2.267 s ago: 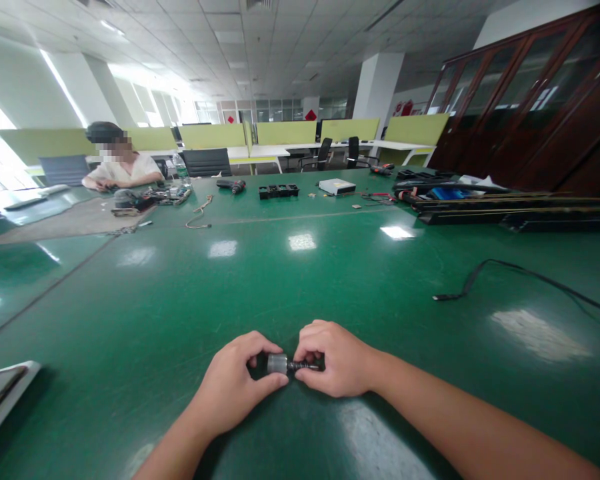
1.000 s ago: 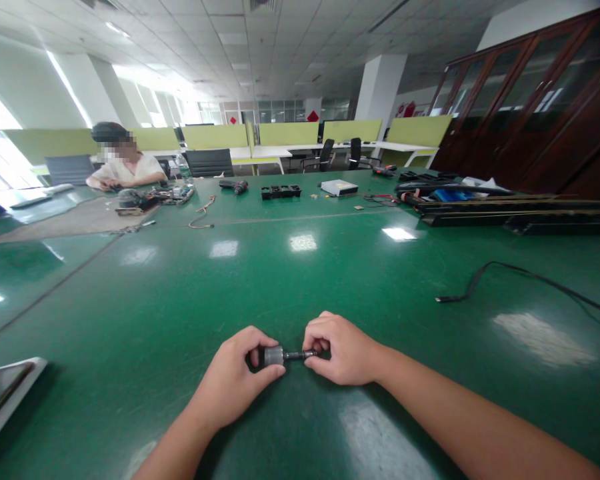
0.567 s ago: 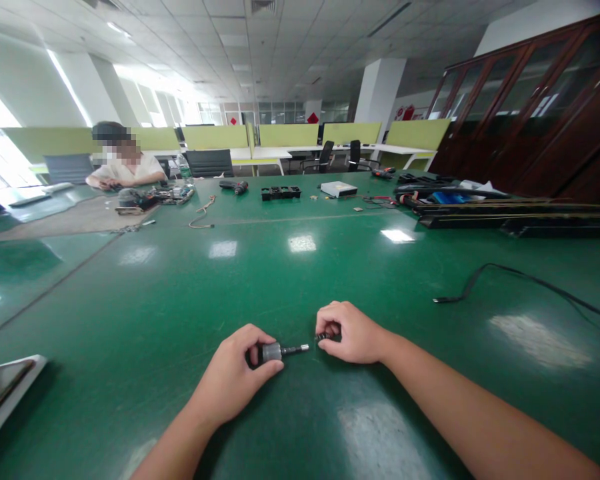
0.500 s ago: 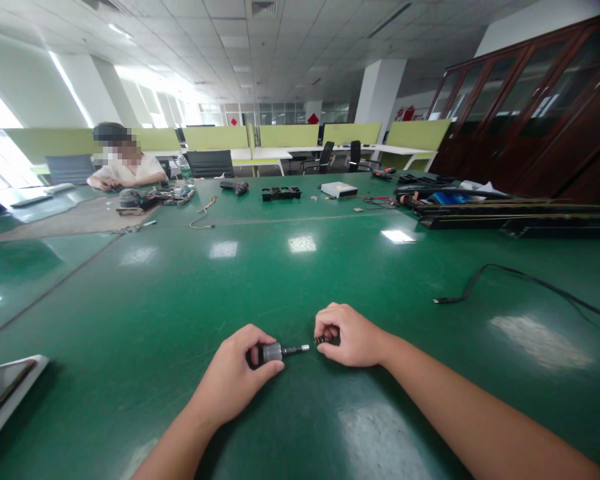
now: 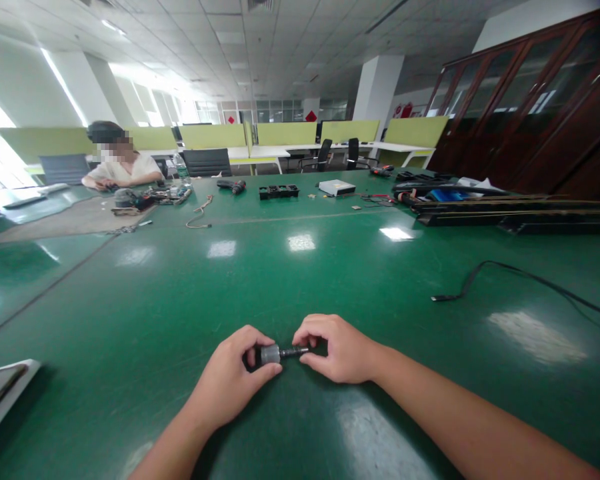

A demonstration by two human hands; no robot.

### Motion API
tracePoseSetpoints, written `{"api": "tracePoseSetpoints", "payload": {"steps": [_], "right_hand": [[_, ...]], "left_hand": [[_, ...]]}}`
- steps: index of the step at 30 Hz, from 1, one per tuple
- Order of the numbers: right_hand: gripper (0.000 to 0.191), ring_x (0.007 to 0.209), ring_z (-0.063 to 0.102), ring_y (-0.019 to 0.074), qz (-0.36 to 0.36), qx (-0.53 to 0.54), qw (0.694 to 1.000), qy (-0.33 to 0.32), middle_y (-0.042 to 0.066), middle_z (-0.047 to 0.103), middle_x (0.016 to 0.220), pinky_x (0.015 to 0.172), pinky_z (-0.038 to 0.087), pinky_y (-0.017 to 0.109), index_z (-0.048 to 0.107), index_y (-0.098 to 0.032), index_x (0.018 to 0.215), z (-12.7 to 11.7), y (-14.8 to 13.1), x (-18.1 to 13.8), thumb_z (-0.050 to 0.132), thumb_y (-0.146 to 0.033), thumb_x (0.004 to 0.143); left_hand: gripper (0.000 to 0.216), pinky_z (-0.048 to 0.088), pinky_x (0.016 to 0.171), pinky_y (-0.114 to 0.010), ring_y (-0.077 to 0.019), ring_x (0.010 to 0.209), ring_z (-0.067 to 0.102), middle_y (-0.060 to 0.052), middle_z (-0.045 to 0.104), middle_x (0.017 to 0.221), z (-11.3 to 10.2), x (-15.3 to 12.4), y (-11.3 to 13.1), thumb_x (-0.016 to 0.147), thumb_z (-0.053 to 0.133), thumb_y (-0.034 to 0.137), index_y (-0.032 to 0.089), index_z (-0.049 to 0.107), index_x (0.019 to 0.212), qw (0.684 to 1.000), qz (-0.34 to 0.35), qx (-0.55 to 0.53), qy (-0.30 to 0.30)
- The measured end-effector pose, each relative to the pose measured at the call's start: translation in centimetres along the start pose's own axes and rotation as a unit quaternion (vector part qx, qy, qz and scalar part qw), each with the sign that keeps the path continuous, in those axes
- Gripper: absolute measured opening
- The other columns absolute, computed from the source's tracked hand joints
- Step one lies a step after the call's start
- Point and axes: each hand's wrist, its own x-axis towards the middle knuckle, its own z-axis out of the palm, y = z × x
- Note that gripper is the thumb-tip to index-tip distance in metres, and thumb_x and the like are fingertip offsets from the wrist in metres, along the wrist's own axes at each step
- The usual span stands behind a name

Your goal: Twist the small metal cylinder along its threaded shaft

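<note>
A green worktop [image 5: 260,283] spreads beneath and beyond my left hand [image 5: 230,380] and right hand [image 5: 340,348]. Between them lies a metal part [image 5: 281,353], its long axis running nearly straight across from one to the other. My left thumb and fingers pinch its grey cylinder [image 5: 269,354]; its slim dark shaft [image 5: 291,352] points into my curled right hand, nearer the tip, though whether those fingers grip it I cannot tell.
</note>
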Motion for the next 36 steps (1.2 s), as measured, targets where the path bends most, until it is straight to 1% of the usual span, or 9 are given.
{"api": "tracePoseSetpoints", "payload": {"steps": [2, 5, 7, 9, 14, 19, 22, 28, 36], "right_hand": [[0.030, 0.074, 0.055, 0.0145, -0.015, 0.013, 1.000, -0.014, 0.001, 0.061, 0.083, 0.070, 0.044, 0.026, 0.063, -0.019, 0.099, 0.33, -0.45, -0.03, 0.065, -0.010, 0.071], [0.036, 0.071, 0.055, 0.0136, 0.003, 0.015, 1.000, -0.016, 0.000, 0.063, 0.084, 0.071, 0.043, 0.026, 0.061, -0.020, 0.106, 0.67, -0.59, -0.08, 0.063, -0.007, 0.072], [0.034, 0.070, 0.055, 0.0135, 0.020, 0.010, 1.000, -0.016, -0.001, 0.063, 0.082, 0.072, 0.043, 0.027, 0.061, -0.020, 0.105, 0.75, -0.47, -0.06, 0.064, -0.009, 0.073], [0.029, 0.070, 0.056, 0.0139, 0.017, -0.002, 1.000, -0.024, -0.001, 0.063, 0.079, 0.073, 0.042, 0.028, 0.062, -0.020, 0.101, 0.75, -0.38, -0.03, 0.065, -0.011, 0.074], [0.016, 0.070, 0.055, 0.0142, 0.004, -0.027, 0.999, -0.035, -0.001, 0.061, 0.076, 0.072, 0.041, 0.028, 0.065, -0.019, 0.092, 0.63, -0.46, 0.01, 0.066, -0.014, 0.076], [0.013, 0.072, 0.056, 0.0138, 0.000, -0.026, 0.999, -0.048, 0.000, 0.063, 0.080, 0.074, 0.040, 0.028, 0.067, -0.019, 0.097, 0.60, -0.38, 0.18, 0.064, -0.020, 0.084], [0.013, 0.075, 0.056, 0.0139, 0.000, -0.029, 0.998, -0.056, 0.001, 0.064, 0.082, 0.074, 0.040, 0.028, 0.068, -0.019, 0.098, 0.61, -0.34, 0.26, 0.062, -0.024, 0.088], [0.019, 0.078, 0.057, 0.0142, -0.019, -0.042, 0.997, -0.056, 0.001, 0.065, 0.087, 0.075, 0.038, 0.028, 0.067, -0.019, 0.100, 0.74, -0.35, 0.13, 0.068, -0.023, 0.082], [0.020, 0.087, 0.060, 0.0167, -0.030, -0.053, 0.997, -0.054, 0.003, 0.067, 0.092, 0.079, 0.039, 0.030, 0.068, -0.019, 0.103, 1.01, -0.37, 0.16, 0.066, -0.022, 0.084]], "left_hand": [[0.017, 0.041, 0.066, -0.026, -0.0162, 0.071, 0.055, 0.002, 0.061, 0.078, 0.05, 0.07, -0.03, 0.075, 0.072, 0.025, 0.021, 0.067, 0.091, 1.000, 0.005, 0.000, -0.002], [0.019, 0.041, 0.067, -0.027, -0.0165, 0.072, 0.055, 0.001, 0.061, 0.080, 0.15, 0.12, -0.08, 0.074, 0.072, 0.023, 0.021, 0.066, 0.092, 1.000, 0.006, 0.001, -0.004], [0.021, 0.041, 0.067, -0.027, -0.0168, 0.072, 0.055, 0.001, 0.062, 0.080, 0.20, 0.11, -0.05, 0.073, 0.073, 0.024, 0.021, 0.066, 0.092, 1.000, 0.004, 0.006, -0.003], [0.021, 0.041, 0.066, -0.027, -0.0171, 0.072, 0.055, 0.001, 0.062, 0.080, 0.22, 0.09, 0.04, 0.074, 0.073, 0.028, 0.022, 0.066, 0.093, 1.000, 0.006, 0.012, -0.007], [0.017, 0.041, 0.065, -0.027, -0.0168, 0.070, 0.055, 0.000, 0.061, 0.076, 0.17, 0.18, 0.29, 0.085, 0.063, 0.036, 0.021, 0.067, 0.093, 1.000, 0.006, 0.009, -0.013], [0.016, 0.040, 0.065, -0.026, -0.0169, 0.071, 0.056, 0.001, 0.063, 0.078, 0.10, 0.27, 0.23, 0.080, 0.068, 0.033, 0.021, 0.067, 0.091, 1.000, -0.001, 0.011, -0.019], [0.018, 0.040, 0.065, -0.026, -0.0169, 0.071, 0.055, 0.001, 0.063, 0.078, 0.10, 0.19, 0.14, 0.077, 0.071, 0.032, 0.022, 0.067, 0.092, 1.000, -0.006, 0.015, -0.021], [0.019, 0.040, 0.066, -0.026, -0.0172, 0.073, 0.056, 0.001, 0.063, 0.079, 0.15, 0.18, 0.32, 0.075, 0.072, 0.028, 0.022, 0.068, 0.093, 0.999, -0.004, 0.024, -0.023], [0.021, 0.040, 0.067, -0.026, -0.0171, 0.074, 0.056, 0.001, 0.065, 0.083, 0.41, 0.19, 0.02, 0.074, 0.074, 0.029, 0.022, 0.067, 0.093, 0.999, 0.000, 0.015, -0.030]]}}
